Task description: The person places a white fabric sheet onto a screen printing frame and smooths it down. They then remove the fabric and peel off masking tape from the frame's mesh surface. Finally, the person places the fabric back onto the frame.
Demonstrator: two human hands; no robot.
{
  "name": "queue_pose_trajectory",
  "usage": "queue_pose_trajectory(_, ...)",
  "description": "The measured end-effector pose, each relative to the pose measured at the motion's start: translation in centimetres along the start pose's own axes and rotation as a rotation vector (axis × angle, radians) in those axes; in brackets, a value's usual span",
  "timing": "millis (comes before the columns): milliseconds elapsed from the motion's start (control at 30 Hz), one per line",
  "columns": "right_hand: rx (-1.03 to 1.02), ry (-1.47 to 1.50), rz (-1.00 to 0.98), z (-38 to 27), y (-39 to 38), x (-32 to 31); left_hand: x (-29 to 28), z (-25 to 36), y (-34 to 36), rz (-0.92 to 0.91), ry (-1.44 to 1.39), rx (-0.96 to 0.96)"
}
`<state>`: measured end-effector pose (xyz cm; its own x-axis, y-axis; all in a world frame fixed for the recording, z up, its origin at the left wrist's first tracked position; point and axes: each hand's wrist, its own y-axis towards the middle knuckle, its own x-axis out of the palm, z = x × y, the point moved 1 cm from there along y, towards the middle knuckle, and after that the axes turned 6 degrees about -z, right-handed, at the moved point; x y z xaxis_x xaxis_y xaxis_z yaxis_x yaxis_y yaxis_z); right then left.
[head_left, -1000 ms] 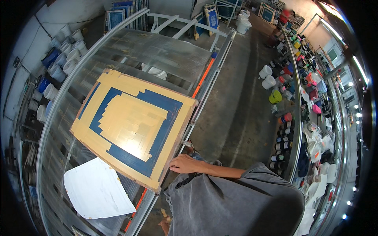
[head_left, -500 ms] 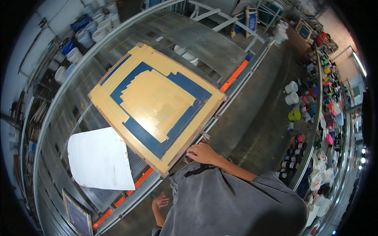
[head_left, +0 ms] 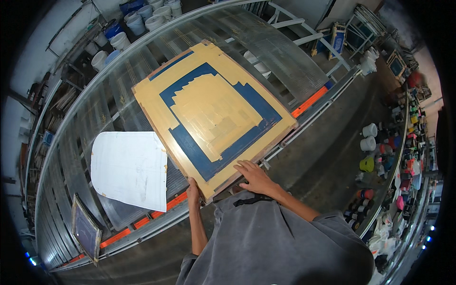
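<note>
A large screen printing frame lies slanted before me, its blue mesh mostly covered with tan tape. My left hand grips the frame's left near corner; the thumb shows at the edge and the other fingers are mostly hidden. On the near edge rests my right hand, its fingers stretched over the taped border. To the left, a white panel with a rounded side lies on the long ribbed table.
An orange-marked metal rail runs along the table's near side. A smaller framed screen leans at the left. Several buckets stand beyond the table. On the right, a shelf holds many colourful containers.
My left hand has risen from beside the rail to the frame's corner. My right hand has shifted from below the near edge onto the taped border. The view has turned somewhat.
</note>
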<state>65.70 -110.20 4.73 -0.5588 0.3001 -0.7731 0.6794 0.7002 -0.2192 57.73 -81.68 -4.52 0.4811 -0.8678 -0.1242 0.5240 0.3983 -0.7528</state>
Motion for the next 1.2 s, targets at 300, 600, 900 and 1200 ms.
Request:
queue_pose_trajectory(300,-0.229,-0.437,0.219,-4.1,1.5,-3.5,-2.7,5.1,-7.6,0.021,-0.099,0.541)
queue_pose_trajectory(600,-0.484,-0.227,0.65,-3.1,1.3,-25.4,10.3,20.9,-13.3,-1.012,-1.081,0.819)
queue_pose_trajectory(900,-0.211,0.508,0.992,9.8,-0.4,-42.8,35.5,11.4,3.3,-0.491,0.09,0.251)
queue_pose_trajectory(1200,-0.668,1.741,0.804,29.7,-9.1,-42.1,39.3,11.7,6.6,-0.291,-0.104,0.017)
